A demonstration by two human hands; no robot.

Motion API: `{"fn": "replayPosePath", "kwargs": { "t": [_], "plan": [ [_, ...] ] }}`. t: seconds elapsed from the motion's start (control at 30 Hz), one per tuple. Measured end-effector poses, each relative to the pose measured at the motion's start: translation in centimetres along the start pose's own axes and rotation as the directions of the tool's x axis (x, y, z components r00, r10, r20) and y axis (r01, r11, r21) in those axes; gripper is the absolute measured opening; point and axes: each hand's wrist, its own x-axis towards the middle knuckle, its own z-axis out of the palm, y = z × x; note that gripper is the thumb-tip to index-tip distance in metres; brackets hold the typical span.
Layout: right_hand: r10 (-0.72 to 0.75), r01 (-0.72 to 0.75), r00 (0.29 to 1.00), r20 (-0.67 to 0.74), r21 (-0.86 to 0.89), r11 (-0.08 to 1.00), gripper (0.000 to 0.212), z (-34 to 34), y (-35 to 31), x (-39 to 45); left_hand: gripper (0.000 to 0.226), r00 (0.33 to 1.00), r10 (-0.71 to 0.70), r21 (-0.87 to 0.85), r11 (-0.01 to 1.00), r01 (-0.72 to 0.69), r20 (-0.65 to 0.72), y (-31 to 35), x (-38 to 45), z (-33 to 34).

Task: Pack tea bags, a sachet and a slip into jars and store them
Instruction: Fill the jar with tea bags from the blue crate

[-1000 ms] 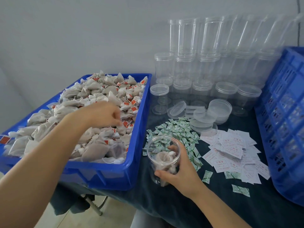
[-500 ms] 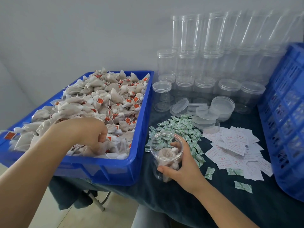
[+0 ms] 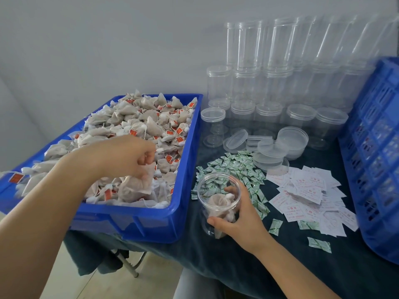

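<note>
Left hand [image 3: 127, 156] — over the tray [image 3: 151, 223] at the bench's left edge, fingers curled round a bunch of tea bags [image 3: 138, 184] lifted just clear of the heap.
Right hand [image 3: 241, 214] — wrapped round the open jar [image 3: 218, 203] near the front edge, holding it upright on the bench [image 3: 216, 255].
Jar contents — a few tea bags at the bottom; well short of full, as far as can be judged. No sachet or slip visible inside.
Sachets [image 3: 235, 169] — green-and-white pile just behind the jar, some strays toward the front right.
Slips [image 3: 306, 190] — white pile right of the sachets.
Lids [image 3: 269, 152] — loose stack behind the sachets; this jar is uncapped.
Empty jars [image 3: 269, 87] — rows along the back edge.
Crate [image 3: 375, 147] — at the right edge; contents not readable.
Remaining, by judgement — more tea bags, sachet, slip, lid, then storing.
</note>
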Motion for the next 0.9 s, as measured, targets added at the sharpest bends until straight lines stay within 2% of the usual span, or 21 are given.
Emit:
{"fn": "replayPosePath", "kwargs": {
  "t": [0.17, 0.27, 0.4, 0.53, 0.7, 0.77, 0.9],
  "plan": [
    [0.002, -0.002, 1.000, 0.000, -0.005, 1.000, 0.092, 0.0, 0.0, 0.0, 0.026, 0.974, 0.080, -0.042, 0.995, -0.091, -0.213, 1.8, -0.2, -1.6],
    [0.000, 0.000, 1.000, -0.001, 0.000, 1.000, 0.091, 0.0, 0.0, 0.0, 0.009, 0.924, 0.149, -0.075, 0.980, -0.186, -0.351, 3.4, -0.6, -2.7],
    [-0.001, 0.001, 1.000, -0.008, 0.002, 1.000, 0.090, 0.1, 0.0, -0.1, 0.008, 0.853, 0.195, -0.176, 0.933, -0.313, -0.484, 6.1, -0.9, -3.3],
    [0.001, -0.001, 1.000, -0.006, 0.018, 1.000, 0.091, 0.0, 0.1, 0.0, 0.009, 0.793, 0.184, -0.268, 0.877, -0.400, -0.581, 8.7, -0.3, -2.7],
    [-0.007, 0.007, 1.000, -0.002, 0.038, 0.999, 0.090, 0.0, 0.1, -0.1, 0.012, 0.775, 0.138, -0.337, 0.843, -0.418, -0.616, 11.2, 0.7, 0.2],
    [-0.002, 0.002, 1.000, -0.002, 0.034, 0.999, 0.087, 0.0, 0.0, 0.0, 0.012, 0.796, 0.140, -0.348, 0.845, -0.406, -0.588, 11.9, 0.9, 1.6],
    [0.003, -0.003, 1.000, 0.000, 0.071, 0.997, 0.067, 0.0, 0.0, -0.1, 0.011, 0.848, 0.134, -0.326, 0.883, -0.337, -0.514, 12.6, 0.9, 3.8]
  ]
}}
